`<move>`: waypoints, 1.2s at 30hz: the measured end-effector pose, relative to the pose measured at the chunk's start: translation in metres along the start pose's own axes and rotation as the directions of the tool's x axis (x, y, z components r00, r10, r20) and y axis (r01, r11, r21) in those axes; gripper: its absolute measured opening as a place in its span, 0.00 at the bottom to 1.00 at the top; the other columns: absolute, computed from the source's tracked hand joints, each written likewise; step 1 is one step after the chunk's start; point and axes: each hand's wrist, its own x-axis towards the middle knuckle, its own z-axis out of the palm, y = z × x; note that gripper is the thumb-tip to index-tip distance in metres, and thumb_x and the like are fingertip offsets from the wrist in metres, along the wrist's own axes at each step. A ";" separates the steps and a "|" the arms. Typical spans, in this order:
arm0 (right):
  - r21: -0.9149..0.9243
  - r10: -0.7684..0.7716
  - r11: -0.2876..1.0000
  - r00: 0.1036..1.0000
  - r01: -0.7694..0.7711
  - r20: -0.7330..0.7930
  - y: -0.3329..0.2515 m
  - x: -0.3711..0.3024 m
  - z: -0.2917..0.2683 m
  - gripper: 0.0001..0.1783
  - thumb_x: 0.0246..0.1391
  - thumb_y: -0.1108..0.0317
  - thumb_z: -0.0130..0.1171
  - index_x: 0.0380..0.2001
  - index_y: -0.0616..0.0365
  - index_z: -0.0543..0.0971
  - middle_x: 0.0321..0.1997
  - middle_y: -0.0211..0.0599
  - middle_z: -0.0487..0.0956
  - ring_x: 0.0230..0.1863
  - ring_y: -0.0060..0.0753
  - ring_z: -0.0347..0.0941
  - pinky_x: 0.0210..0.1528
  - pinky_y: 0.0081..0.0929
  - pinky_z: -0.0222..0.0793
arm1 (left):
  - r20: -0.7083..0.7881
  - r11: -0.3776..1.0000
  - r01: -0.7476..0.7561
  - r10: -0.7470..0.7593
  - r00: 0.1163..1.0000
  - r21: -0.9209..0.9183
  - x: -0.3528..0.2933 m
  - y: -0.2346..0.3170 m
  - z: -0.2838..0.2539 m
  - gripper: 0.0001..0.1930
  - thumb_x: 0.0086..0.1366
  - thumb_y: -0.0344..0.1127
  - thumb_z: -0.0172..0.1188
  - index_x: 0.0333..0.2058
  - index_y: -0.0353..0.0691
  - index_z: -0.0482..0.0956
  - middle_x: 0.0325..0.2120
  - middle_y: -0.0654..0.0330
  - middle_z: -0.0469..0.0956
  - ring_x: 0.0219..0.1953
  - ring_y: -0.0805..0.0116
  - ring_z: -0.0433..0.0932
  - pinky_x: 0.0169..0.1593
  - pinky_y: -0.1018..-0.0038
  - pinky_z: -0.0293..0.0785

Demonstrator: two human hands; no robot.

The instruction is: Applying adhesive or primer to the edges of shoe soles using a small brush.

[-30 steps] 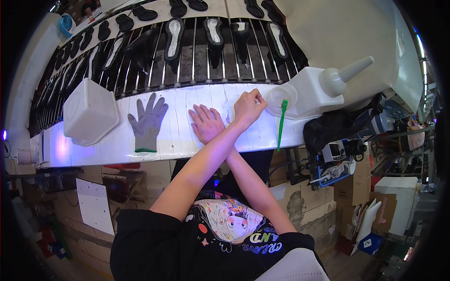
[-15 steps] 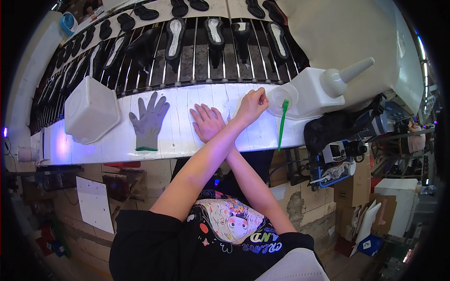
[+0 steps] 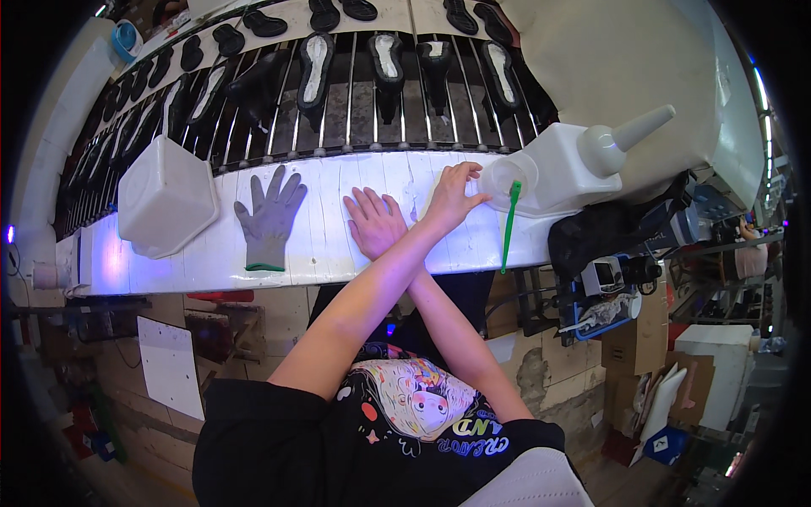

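Note:
My forearms cross over the front of the white table (image 3: 338,264). Reaching to the right, my left hand (image 3: 454,199) holds nothing; its thumb and fingers are apart beside the rim of a translucent cup (image 3: 502,178). A green long-handled brush (image 3: 508,226) leans on that cup, its handle hanging toward the table's near edge. My right hand (image 3: 376,223) lies palm down on the table, fingers spread, beneath the crossing left arm. Left of it, a grey work glove (image 3: 269,218) with a green cuff lies flat.
A white bottle with a cone-shaped nozzle (image 3: 562,169) stands behind the cup, and another white angular container (image 3: 167,198) stands at the left. Beyond the table, black shoe parts with white insides (image 3: 316,72) lie on a metal roller rack (image 3: 351,101). Black cloth (image 3: 612,226) lies at right.
My left hand has opened from a closed pinch, its thumb and fingers now spread toward the cup. My right hand stays flat in the same place.

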 end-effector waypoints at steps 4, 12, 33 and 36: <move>0.009 0.000 1.000 1.000 0.000 0.003 0.002 -0.001 -0.001 0.24 0.54 0.61 0.52 0.55 0.55 0.69 0.61 0.41 0.67 0.63 0.40 0.59 0.61 0.45 0.53 | -0.019 0.993 0.120 -0.121 0.992 -0.017 0.004 0.002 0.003 0.28 0.45 0.35 0.71 0.45 0.39 0.69 0.35 0.58 0.75 0.39 0.62 0.72 0.45 0.68 0.70; 0.023 -0.009 1.000 1.000 0.009 0.009 0.001 0.000 -0.002 0.24 0.54 0.62 0.52 0.55 0.55 0.69 0.61 0.41 0.67 0.63 0.40 0.59 0.61 0.45 0.53 | 0.028 0.992 0.119 -0.119 0.993 -0.027 0.006 0.000 0.006 0.18 0.46 0.31 0.69 0.36 0.37 0.74 0.30 0.59 0.77 0.37 0.63 0.74 0.43 0.69 0.71; 0.029 -0.012 0.999 1.000 0.012 0.002 0.006 -0.001 0.001 0.25 0.54 0.61 0.53 0.55 0.54 0.69 0.61 0.41 0.66 0.64 0.39 0.58 0.61 0.43 0.53 | 0.190 0.946 0.309 -0.287 0.939 -0.101 0.013 -0.010 0.013 0.10 0.60 0.36 0.61 0.34 0.33 0.77 0.26 0.58 0.78 0.31 0.71 0.75 0.38 0.74 0.72; 0.029 -0.009 1.000 1.000 0.009 0.011 0.004 -0.001 -0.003 0.24 0.55 0.62 0.53 0.55 0.54 0.69 0.60 0.38 0.67 0.63 0.37 0.60 0.62 0.41 0.53 | 0.157 0.943 0.316 -0.298 0.942 -0.104 0.010 -0.007 0.015 0.10 0.60 0.35 0.60 0.32 0.32 0.75 0.25 0.56 0.78 0.30 0.69 0.77 0.38 0.73 0.73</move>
